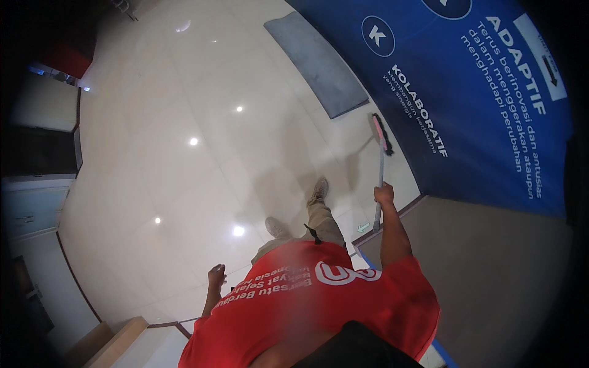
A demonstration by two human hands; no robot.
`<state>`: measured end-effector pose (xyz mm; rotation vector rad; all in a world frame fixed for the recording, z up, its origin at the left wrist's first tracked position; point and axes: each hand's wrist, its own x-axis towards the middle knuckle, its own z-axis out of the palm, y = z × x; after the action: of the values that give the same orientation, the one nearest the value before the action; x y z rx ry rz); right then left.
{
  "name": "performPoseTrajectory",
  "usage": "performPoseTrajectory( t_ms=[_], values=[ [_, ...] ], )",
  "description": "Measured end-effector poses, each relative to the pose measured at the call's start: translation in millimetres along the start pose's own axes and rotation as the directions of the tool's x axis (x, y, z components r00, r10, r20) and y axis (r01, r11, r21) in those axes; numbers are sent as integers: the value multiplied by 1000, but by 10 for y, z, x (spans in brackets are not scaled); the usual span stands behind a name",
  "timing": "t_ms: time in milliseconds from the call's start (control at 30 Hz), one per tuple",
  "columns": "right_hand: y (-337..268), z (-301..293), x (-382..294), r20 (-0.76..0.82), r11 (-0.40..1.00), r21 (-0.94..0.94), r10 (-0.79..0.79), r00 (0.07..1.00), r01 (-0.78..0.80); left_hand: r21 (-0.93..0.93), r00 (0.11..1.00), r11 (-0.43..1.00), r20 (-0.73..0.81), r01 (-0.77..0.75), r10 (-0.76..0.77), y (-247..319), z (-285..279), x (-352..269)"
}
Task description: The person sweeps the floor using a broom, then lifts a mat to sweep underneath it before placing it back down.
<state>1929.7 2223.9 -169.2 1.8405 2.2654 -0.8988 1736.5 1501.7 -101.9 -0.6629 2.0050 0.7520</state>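
My right hand point(384, 193) is closed around the grey handle of a broom point(381, 168). Its pink head with dark bristles point(381, 135) is at the far end, close to the foot of a blue printed wall panel point(414, 92). The near end of the handle reaches back past my wrist beside the brown wall. My left hand point(216, 276) hangs at my left side over the floor, fingers loosely curled, with no object visible in it. Whether its fingers are fully closed is hard to make out.
A grey mat point(317, 64) lies along the blue panel, beyond the broom head. Glossy cream floor tiles point(161, 115) spread ahead and left, reflecting ceiling lights. A small green arrow marker point(363, 228) is by the brown wall point(478, 267). Doors and white walls line the left side.
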Motion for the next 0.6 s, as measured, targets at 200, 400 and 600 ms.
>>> performPoseTrajectory(
  t_ms=[200,400,600],
  values=[
    [-724,-241,1197,185,985,-76,165,969,-153,174,997,982,-14,-72,76,843,433,-594],
    [-715,402,1389,519,908,-331,-54,853,259,181,930,917,-27,-356,366,2239,1058,-885],
    [-1698,-257,300,701,836,434,-80,709,-335,227,665,628,336,-744,667,3822,2084,-1516]
  ],
)
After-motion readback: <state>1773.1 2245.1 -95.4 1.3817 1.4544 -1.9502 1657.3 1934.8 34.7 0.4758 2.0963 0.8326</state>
